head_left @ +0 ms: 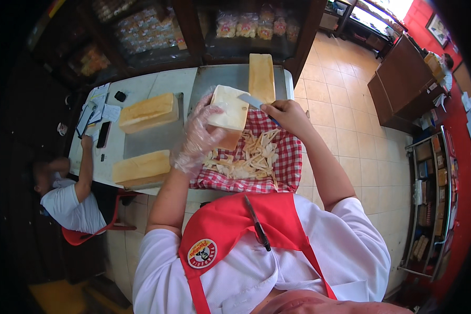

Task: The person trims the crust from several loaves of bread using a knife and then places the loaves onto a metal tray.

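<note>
My left hand (199,133), in a clear plastic glove, grips a rectangular bread loaf (227,110) from its left side, tilted over a red-and-white checked cloth (288,162) heaped with thin crust trimmings (259,157). My right hand (282,112) is closed on the blue handle of a knife (251,101), whose blade lies at the loaf's upper right edge. Behind them, another long loaf (260,78) stands on a metal tray (206,73). Two more loaves (146,112) (141,167) lie on trays to the left.
A co-worker (73,206) sits at the table's left beside papers and a phone (103,133). Glass cabinets (246,31) of bagged goods line the back. To the right are tiled floor, a brown counter (392,89), another person (445,78) and a wheeled metal rack (429,199).
</note>
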Demonstrator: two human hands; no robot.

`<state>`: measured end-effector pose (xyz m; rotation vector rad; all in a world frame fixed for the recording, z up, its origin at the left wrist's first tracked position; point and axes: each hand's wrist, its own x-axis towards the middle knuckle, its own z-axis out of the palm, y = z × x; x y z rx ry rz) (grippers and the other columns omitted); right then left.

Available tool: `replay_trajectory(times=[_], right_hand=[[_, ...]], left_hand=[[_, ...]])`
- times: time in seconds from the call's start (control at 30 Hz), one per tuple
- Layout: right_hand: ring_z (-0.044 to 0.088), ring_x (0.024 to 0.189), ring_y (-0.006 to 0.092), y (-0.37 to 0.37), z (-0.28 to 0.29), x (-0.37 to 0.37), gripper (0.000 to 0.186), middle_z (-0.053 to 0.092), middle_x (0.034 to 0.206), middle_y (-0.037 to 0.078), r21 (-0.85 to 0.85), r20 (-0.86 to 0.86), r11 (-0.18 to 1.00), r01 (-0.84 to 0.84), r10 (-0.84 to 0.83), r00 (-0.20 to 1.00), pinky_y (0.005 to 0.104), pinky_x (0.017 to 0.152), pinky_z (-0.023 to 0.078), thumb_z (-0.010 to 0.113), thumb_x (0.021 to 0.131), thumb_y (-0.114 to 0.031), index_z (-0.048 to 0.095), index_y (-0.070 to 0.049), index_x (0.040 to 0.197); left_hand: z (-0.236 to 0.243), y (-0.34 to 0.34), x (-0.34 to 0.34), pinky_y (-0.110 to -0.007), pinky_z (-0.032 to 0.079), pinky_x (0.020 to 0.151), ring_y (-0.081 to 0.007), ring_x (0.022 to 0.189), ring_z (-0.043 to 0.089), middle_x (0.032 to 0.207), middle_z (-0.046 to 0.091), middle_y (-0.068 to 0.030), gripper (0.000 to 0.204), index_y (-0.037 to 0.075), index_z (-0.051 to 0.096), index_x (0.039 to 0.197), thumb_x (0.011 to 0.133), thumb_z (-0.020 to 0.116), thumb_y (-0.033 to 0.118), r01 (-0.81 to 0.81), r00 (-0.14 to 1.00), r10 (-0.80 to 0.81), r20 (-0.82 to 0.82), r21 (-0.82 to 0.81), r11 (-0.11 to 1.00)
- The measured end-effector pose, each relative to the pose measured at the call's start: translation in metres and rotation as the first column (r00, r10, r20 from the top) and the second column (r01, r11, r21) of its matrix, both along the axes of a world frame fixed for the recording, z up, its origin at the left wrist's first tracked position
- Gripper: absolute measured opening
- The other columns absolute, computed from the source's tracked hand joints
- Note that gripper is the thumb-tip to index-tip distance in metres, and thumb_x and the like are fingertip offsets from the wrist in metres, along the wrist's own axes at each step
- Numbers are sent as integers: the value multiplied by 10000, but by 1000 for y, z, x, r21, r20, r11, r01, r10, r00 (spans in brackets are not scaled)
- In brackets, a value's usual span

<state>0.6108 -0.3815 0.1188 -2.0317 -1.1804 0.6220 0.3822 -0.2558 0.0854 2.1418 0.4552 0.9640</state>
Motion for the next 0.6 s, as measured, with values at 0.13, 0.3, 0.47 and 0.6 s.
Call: replay_trajectory(times=[0.13, 0.3, 0.47, 0.6], right_hand=[[599, 614, 200, 10, 21, -6, 507, 618, 649, 123, -175, 50, 982, -71, 81, 995, 341, 630, 481, 637, 849, -486, 716, 13, 891], [591, 603, 196, 6, 7, 0, 512, 607, 627, 126, -90, 69, 987, -135, 141, 988, 343, 630, 482, 646, 843, -485, 707, 23, 869], [616, 636, 195, 5, 12, -4, 492, 639, 669, 135, -105, -44, 981, -166, 162, 986, 337, 659, 492, 644, 849, -466, 708, 21, 876], [623, 636, 186, -2, 7, -3, 487, 640, 672, 115, -65, -35, 977, -201, 199, 979, 332, 656, 499, 648, 848, -461, 705, 20, 892]], left_hand=[[-7, -35, 11, -432, 474, 934, -377, 1161, 509, 1302, 445, -233, 844, 38, 464, 1183, 525, 909, 325, -289, 957, 281, 67, 292, 912], [-11, -41, 20, -447, 489, 875, -365, 1104, 528, 1209, 459, -213, 929, 35, 384, 1240, 533, 918, 313, -344, 937, 301, 177, 314, 885], [-10, -55, 33, -435, 503, 780, -350, 983, 578, 1140, 496, -199, 954, -7, 328, 1246, 546, 914, 268, -369, 919, 336, 205, 157, 916], [-14, -54, 37, -433, 503, 765, -352, 934, 596, 1123, 514, -195, 990, -3, 293, 1259, 532, 915, 252, -367, 911, 332, 243, 117, 923]])
